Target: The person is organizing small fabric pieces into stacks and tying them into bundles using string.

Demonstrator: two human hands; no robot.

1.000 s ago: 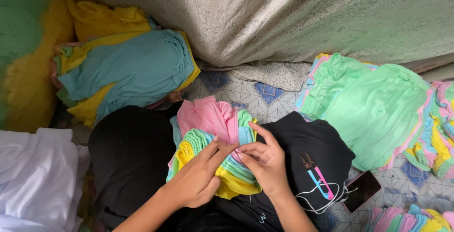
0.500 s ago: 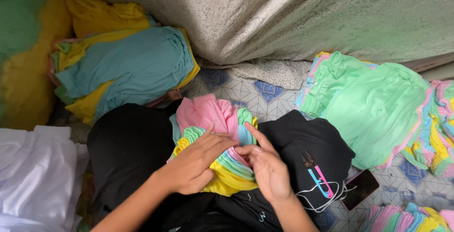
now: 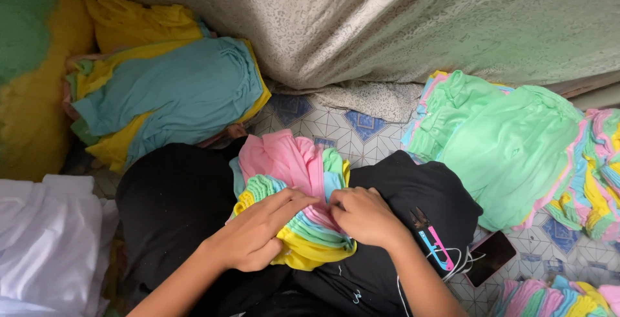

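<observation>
A bundle of small cloth pieces (image 3: 294, 162) in pink, green, yellow and blue lies on my lap, between my black-clad legs (image 3: 174, 207). My left hand (image 3: 258, 233) rests on the bundle's left side, fingers stretched across the green and yellow layers. My right hand (image 3: 365, 217) pinches the pink and blue edges at the bundle's middle. The fingertips of both hands almost meet there.
A teal and yellow garment stack (image 3: 168, 94) lies at the upper left, a mint green stack (image 3: 504, 143) at the right. Small snips (image 3: 433, 243) sit on my right thigh beside a dark phone (image 3: 491, 265). White cloth (image 3: 45, 239) is at left; a grey patterned cloth (image 3: 387, 26) hangs behind.
My left hand has slid right across the bundle, and both hands have closed in on its middle. The piles around me have not moved.
</observation>
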